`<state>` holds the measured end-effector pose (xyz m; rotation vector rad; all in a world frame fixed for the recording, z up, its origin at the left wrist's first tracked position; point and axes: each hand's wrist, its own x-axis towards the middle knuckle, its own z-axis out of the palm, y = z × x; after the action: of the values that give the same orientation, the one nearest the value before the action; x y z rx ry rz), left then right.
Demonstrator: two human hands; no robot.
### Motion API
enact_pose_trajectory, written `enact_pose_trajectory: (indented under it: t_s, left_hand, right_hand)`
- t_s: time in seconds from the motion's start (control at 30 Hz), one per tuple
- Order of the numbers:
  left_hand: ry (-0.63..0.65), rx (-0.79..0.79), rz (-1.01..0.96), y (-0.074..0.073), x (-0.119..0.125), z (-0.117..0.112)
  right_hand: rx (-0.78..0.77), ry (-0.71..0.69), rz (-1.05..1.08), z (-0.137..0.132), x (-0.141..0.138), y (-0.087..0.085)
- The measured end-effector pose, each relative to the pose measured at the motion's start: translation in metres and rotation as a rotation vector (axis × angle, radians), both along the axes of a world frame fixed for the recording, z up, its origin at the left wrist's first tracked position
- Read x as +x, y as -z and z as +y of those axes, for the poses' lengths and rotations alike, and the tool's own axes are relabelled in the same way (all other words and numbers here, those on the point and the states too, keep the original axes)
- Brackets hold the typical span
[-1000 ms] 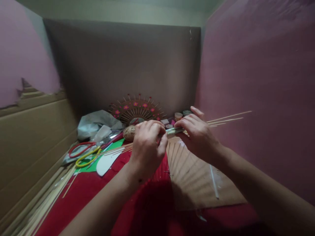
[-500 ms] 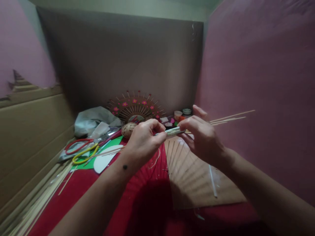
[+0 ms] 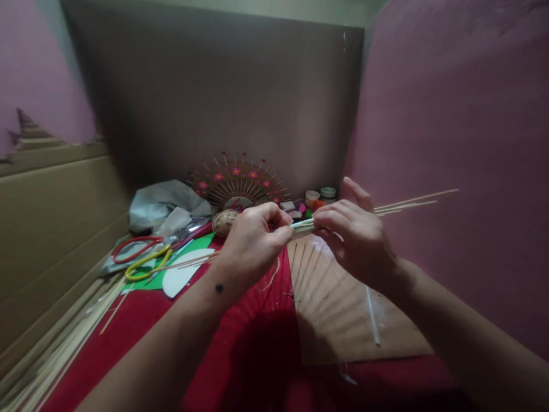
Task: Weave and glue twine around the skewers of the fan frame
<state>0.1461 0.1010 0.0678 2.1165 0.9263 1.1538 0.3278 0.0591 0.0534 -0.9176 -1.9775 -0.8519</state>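
My left hand (image 3: pixel 253 243) and my right hand (image 3: pixel 358 240) are raised above a red cloth (image 3: pixel 240 343), both closed on a thin bundle of bamboo sticks (image 3: pixel 407 203). The left fingers pinch the bundle's near end, where a pale wrapped part (image 3: pixel 302 225) shows between the hands. The right hand grips it further along, and the stick tips jut out to the right. Under the hands lies a brown cardboard sheet (image 3: pixel 343 320) with fanned lines drawn on it.
A sunburst stick ornament with pink flowers (image 3: pixel 235 186) leans on the back board. A twine ball (image 3: pixel 223 222), red and yellow scissors (image 3: pixel 141 257), green paper, a white cut-out (image 3: pixel 182 277), small pots (image 3: pixel 319 197) and a grey cloth (image 3: pixel 160 206) lie behind. Long sticks (image 3: pixel 55 355) run along the left cardboard wall.
The left hand has turned and opened from a fist over the bundle into a pinch on its end. Both hands rose slightly; the view drifted left.
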Motion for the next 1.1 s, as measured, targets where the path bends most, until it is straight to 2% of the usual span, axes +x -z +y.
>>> enact_pose_trajectory:
  t_s: [0.13, 0.2, 0.3, 0.4, 0.5, 0.6, 0.7, 0.83, 1.1]
  left_hand:
    - [-0.031, 0.101, 0.070, -0.002, 0.001, -0.005]
    - [-0.091, 0.245, 0.211, -0.005, 0.000, -0.010]
    - [-0.163, 0.542, 0.466, -0.010, -0.006, -0.019]
    - [-0.185, 0.694, 0.531, -0.016, -0.018, -0.023]
    - [-0.223, 0.694, 0.405, -0.020, -0.027, -0.024]
    - [-0.206, 0.682, 0.330, -0.018, -0.023, -0.023]
    - [-0.167, 0.674, 0.346, -0.009, -0.008, -0.020]
    - [-0.183, 0.649, 0.361, -0.001, 0.007, -0.015]
    - [-0.146, 0.623, 0.452, -0.008, 0.012, -0.011]
  right_hand:
    - [-0.012, -0.008, -0.003, -0.001, 0.000, 0.000]
    - [-0.020, -0.008, -0.001, -0.001, 0.001, 0.000]
    - [-0.021, -0.003, -0.005, -0.002, 0.000, 0.000]
    - [-0.026, 0.011, -0.003, -0.003, 0.000, -0.001]
    - [-0.036, 0.018, 0.002, -0.003, -0.002, -0.002]
    - [-0.038, 0.008, 0.008, -0.004, -0.002, -0.003]
    - [-0.043, -0.001, 0.019, -0.004, -0.002, -0.005]
    - [-0.060, 0.010, 0.002, -0.005, -0.001, -0.005]
    - [0.004, -0.022, 0.045, -0.001, 0.006, 0.000]
